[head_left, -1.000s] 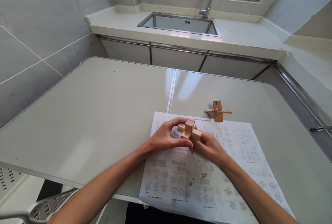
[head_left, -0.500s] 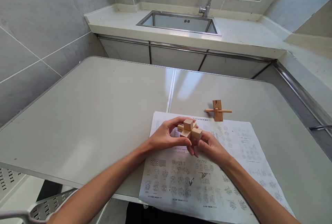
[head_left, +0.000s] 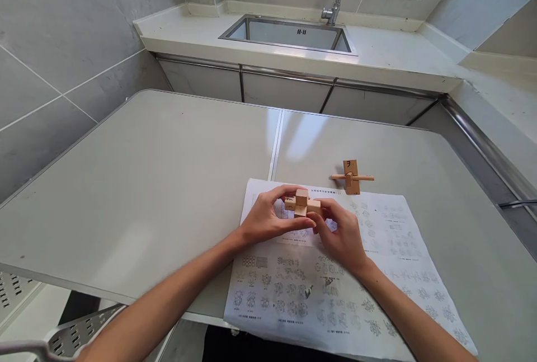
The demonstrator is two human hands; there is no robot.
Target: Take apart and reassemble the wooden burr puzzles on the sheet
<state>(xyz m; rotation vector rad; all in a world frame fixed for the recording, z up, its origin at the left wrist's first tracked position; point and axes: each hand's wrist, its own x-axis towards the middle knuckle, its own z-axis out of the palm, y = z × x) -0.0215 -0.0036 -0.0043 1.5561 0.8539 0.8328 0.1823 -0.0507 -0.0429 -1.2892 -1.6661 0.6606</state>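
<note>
Between my hands, above the printed sheet (head_left: 293,278), is a wooden burr puzzle (head_left: 301,198) of interlocked pale blocks, with dark marks on its left block. My left hand (head_left: 271,214) grips it from the left, thumb along the near side and fingers at the far side. On the right, my right hand (head_left: 339,230) pinches the right-pointing block between thumb and fingers. Beyond the sheet's far edge lies a second wooden puzzle piece (head_left: 351,184), a flat marked plate crossed by a thin stick.
The sheet, covered with small line drawings, rests on a light folding table (head_left: 168,183) with a seam down its middle. Behind the table stands a counter (head_left: 394,51) with a sink (head_left: 289,43) and a faucet (head_left: 331,14). A perforated chair (head_left: 84,328) is at lower left.
The burr puzzle has turned, so its right block points more level. My right hand has risen, and its thumb has shifted onto the near side of that block.
</note>
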